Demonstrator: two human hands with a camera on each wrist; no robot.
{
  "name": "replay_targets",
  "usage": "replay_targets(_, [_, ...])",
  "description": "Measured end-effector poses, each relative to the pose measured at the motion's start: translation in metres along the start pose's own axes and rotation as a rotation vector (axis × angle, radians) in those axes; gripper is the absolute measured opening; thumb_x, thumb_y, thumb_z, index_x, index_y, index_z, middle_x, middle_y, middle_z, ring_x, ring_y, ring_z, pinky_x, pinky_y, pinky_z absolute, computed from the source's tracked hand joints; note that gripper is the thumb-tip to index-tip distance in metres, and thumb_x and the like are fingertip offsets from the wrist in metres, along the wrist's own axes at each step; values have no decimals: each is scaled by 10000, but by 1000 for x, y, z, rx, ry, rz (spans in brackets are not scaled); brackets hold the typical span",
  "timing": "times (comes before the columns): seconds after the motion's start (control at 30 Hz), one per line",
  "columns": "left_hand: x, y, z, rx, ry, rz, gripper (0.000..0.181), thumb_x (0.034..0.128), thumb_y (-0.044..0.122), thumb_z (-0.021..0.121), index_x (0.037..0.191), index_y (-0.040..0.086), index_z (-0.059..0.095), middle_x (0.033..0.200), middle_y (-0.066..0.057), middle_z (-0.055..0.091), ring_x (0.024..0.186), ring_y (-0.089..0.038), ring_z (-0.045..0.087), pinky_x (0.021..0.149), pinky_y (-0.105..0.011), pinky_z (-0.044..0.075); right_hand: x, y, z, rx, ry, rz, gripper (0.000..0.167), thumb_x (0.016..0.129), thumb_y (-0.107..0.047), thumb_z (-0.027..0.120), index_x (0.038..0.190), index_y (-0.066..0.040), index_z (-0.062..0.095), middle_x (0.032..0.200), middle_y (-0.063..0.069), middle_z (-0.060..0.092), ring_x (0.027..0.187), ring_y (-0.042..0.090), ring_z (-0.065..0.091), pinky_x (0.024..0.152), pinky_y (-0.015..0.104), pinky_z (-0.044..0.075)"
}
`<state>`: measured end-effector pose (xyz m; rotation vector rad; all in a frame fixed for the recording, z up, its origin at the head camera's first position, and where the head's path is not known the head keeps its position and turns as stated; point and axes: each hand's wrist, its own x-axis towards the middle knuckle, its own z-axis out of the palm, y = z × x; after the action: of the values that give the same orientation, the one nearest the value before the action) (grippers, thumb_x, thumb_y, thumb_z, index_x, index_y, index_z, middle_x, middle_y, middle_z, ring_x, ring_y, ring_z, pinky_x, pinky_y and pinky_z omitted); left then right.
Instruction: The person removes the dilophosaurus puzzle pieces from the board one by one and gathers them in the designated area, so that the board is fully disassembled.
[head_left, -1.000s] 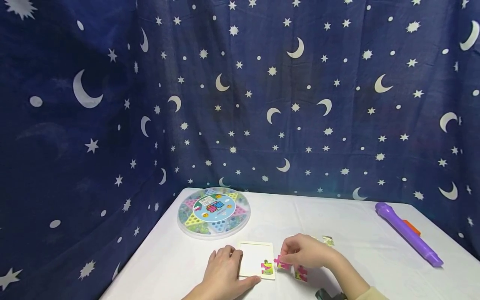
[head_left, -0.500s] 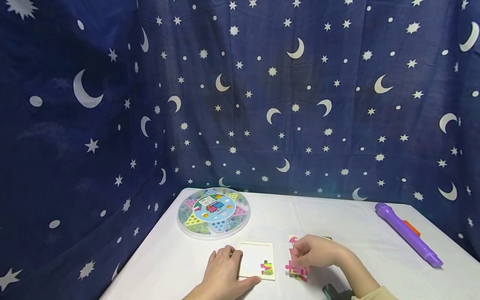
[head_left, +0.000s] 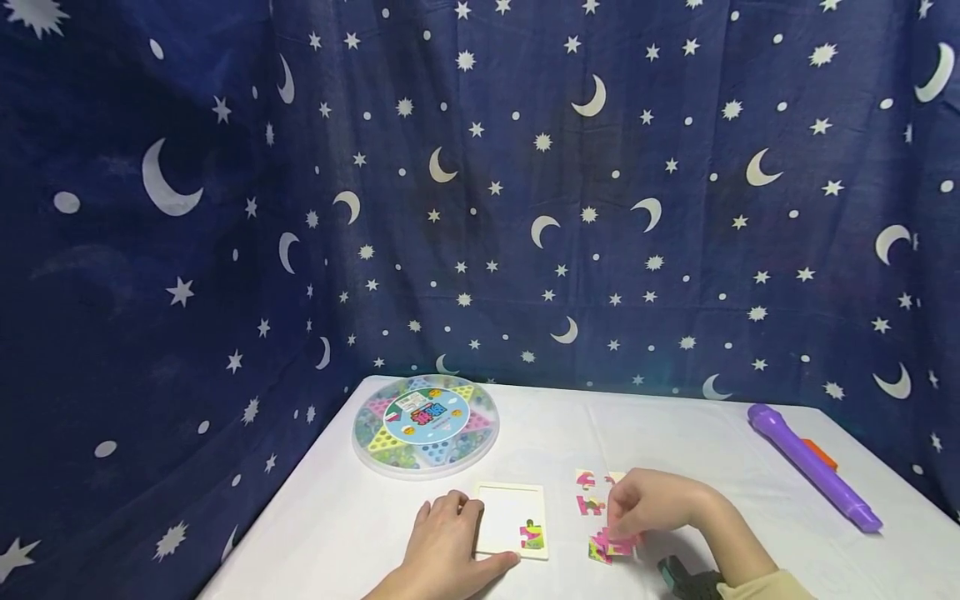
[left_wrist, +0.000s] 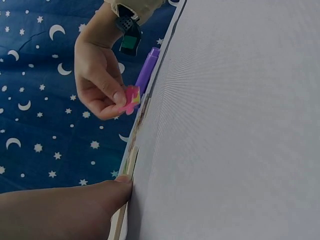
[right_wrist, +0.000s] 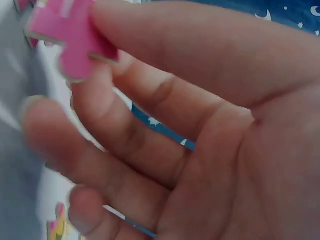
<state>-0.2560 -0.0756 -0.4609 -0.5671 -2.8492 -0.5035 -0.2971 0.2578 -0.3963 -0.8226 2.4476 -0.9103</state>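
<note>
My left hand [head_left: 446, 542] grips the near left corner of a small white puzzle tray [head_left: 498, 518], thumb on its front edge. One pink and green jigsaw piece [head_left: 532, 535] lies in the tray's near right corner. To the right of the tray, my right hand [head_left: 660, 504] pinches a pink jigsaw piece [right_wrist: 75, 37] between thumb and fingers, just above the table. Under and beside that hand lie loose pieces, among them a pink and green one [head_left: 598, 550] and a pink and yellow one [head_left: 591, 505]. The hand partly hides others.
A round clear game case [head_left: 425, 425] with marbles lies at the back left of the white table. On the right side are a purple toy microphone [head_left: 813, 467] and an orange object [head_left: 820, 452] behind it. A starry blue curtain [head_left: 480, 208] hangs behind the table.
My right hand has moved right, away from the tray, carrying the pink jigsaw piece and uncovering loose pieces on the table. The left hand stays on the tray.
</note>
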Motion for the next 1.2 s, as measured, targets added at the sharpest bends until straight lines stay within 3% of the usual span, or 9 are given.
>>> replay_targets(0.27, [-1,-1,1,-2,-6,-5,898,756,845,639,1172,51,685,1050,-73,576,976,-279,550,949,-645,424,-9,2,0,42,-49,70,104,815,-106,790,742,-49,742,670,-38,662,599,60,517,568,223,406])
replay_targets(0.63, [-3,-2,1,0,10,14,899,775,841,625,1187,44,681,1069,-84,581,980,-282,556,942,-641,420,-14,-1,3,-65,30,297,170,769,-77,865,690,-79,715,639,32,669,571,120,553,583,283,442])
replay_targets(0.93, [-2,-1,0,15,23,22,905,780,844,614,1198,44,680,1066,-83,594,1006,-276,568,945,-637,412,-15,0,-1,-51,15,243,152,761,-78,860,685,-75,729,622,18,662,557,104,536,551,261,411])
replay_targets(1.2, [-1,0,-1,-3,7,25,900,786,828,626,1204,33,680,1074,-94,601,1027,-290,572,964,-658,400,-17,1,0,-56,55,284,175,737,-57,876,669,-73,715,608,28,662,544,102,547,543,256,424])
